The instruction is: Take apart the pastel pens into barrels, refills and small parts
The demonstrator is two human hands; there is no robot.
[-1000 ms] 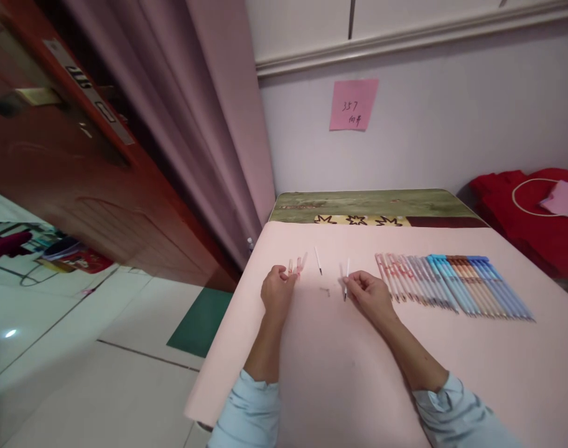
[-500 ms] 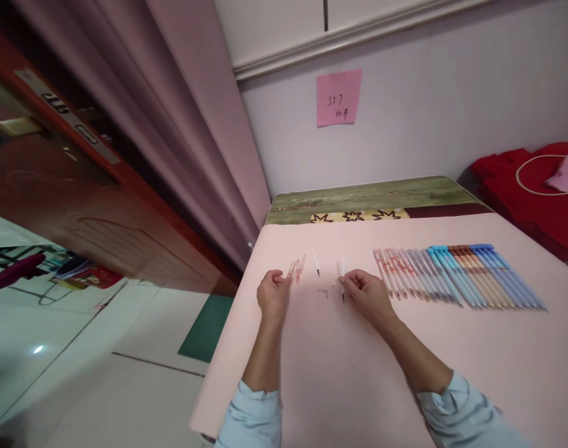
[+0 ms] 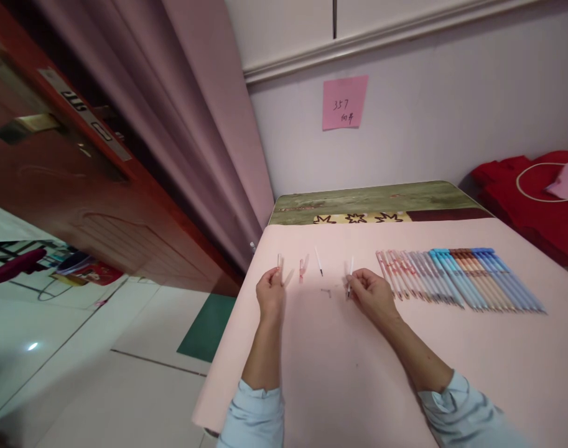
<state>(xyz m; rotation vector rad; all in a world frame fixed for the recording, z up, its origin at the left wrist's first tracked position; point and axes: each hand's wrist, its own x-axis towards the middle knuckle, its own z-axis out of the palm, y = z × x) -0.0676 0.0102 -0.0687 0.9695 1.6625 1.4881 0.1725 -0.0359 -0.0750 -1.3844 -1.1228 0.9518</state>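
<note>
My left hand (image 3: pixel 270 291) is closed round a small clear pen barrel piece (image 3: pixel 279 261) that sticks up from its fingers above the pink tabletop (image 3: pixel 339 373). My right hand (image 3: pixel 371 292) pinches a thin white pen refill (image 3: pixel 349 276), its tip pointing down at the table. Between the hands lie a pink clear pen part (image 3: pixel 302 269), another white refill (image 3: pixel 318 261) and a tiny spring-like piece (image 3: pixel 326 291).
A row of several pens (image 3: pixel 456 279), pink through grey to blue and brown, lies to the right. A green patterned surface (image 3: pixel 367 202) sits behind the table. Red cloth (image 3: pixel 530 193) at far right; curtain (image 3: pixel 195 124) and wooden door (image 3: pixel 55 174) on the left; pink note (image 3: pixel 344 102) on the wall.
My left hand has lifted one clear pen piece off the table and raised it upright. My right hand keeps its hold on the refill and has barely shifted.
</note>
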